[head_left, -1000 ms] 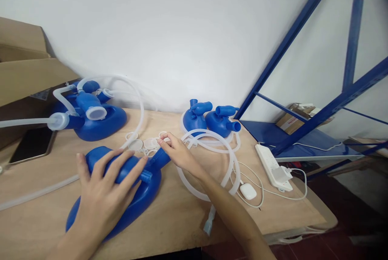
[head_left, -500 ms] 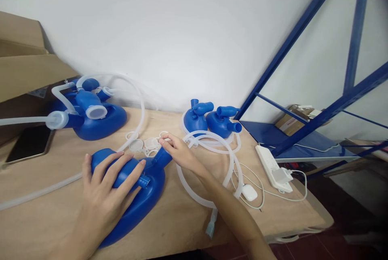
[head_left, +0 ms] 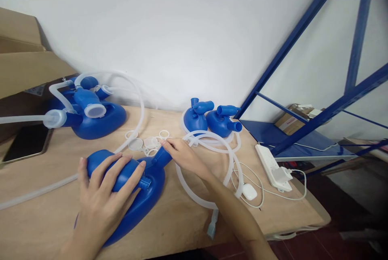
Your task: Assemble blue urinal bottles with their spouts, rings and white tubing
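Note:
A blue plastic bottle (head_left: 151,195) lies on the wooden table in front of me. My left hand (head_left: 107,191) is wrapped over its rounded blue upper part, fingers spread around it. At the bottle's neck, my right hand (head_left: 182,153) has its fingers closed on the open end, hiding the rim. Just behind the neck lie several clear caps and rings, among them a translucent cap (head_left: 135,144) and a thin white ring (head_left: 164,134). A small blue spout (head_left: 144,182) sticks out beside my left fingertips.
Blue bottles (head_left: 98,120) with clear hoses stand at the left, near a phone (head_left: 28,142) and a cardboard box (head_left: 33,70). Two more bottles (head_left: 195,120) stand at the back. Coiled tubing (head_left: 194,197), a white charger case (head_left: 249,191) and a power strip (head_left: 269,167) lie right.
My left hand and the rounded blue part under it have shifted slightly left. My right hand has moved slightly right and down at the neck, uncovering more of the thin white ring.

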Demonstrator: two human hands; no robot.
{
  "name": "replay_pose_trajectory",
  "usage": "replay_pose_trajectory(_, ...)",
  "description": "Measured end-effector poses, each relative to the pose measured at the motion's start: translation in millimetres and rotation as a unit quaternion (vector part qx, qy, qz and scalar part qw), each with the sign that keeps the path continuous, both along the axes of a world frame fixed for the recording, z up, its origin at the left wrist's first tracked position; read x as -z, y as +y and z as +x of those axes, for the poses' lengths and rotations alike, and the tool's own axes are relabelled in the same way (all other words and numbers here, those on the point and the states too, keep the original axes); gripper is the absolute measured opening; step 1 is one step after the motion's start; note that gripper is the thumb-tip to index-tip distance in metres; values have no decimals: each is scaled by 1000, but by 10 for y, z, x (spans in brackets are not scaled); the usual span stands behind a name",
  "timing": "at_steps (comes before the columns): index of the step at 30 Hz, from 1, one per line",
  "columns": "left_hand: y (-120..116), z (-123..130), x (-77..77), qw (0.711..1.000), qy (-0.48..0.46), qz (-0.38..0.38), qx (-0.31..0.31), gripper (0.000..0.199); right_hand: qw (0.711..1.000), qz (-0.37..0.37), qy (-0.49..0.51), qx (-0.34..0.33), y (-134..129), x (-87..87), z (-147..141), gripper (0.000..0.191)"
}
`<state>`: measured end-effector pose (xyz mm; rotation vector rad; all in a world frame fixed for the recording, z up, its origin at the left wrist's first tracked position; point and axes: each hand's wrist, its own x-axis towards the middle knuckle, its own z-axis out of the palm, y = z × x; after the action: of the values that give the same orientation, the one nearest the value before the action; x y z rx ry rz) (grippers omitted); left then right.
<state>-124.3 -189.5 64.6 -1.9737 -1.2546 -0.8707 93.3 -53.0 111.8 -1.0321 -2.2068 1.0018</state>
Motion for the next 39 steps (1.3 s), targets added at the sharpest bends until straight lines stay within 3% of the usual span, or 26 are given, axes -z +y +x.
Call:
replay_pose_trajectory(7, -15, 2, 4, 1000, 3, -13, -7, 46, 998, -22, -17, -57, 100, 57, 31, 49)
replay_pose_trajectory(12, -20, 26, -25, 1000, 13, -16, -6, 45, 999, -27, -16, -33, 41, 9, 13, 42)
replay_pose_trajectory(16, -20, 46, -26, 1000, 24, 7, 5, 45, 999, -30, -4, -21, 78, 75, -53, 41)
replay_pose_trajectory(22, -92, 0, -9, 1000, 10, -13, 25, 38, 980, -135, 145, 11, 249, 55, 70, 45)
replay_pose_trajectory(27, -44, 39, -18, 1000, 15, 6, 20, 39, 974, -77, 208, 37, 320, -44, 216, 48)
replay_pose_trajectory(30, -23, 48, 1, 1000, 11, 13, 13, 40, 983, -15, 175, 53, 386, 112, 112, 48)
replay_pose_trajectory(34, -75, -34, 37, 999, -25, -9, 29, 45, 996, -24, 85, 11, 589, 379, -83, 48)
replay_pose_trajectory(39, -156, -117, -6, 996, -62, -37, 45, 62, 999, 6, 38, 18, 849, 463, -202, 51)
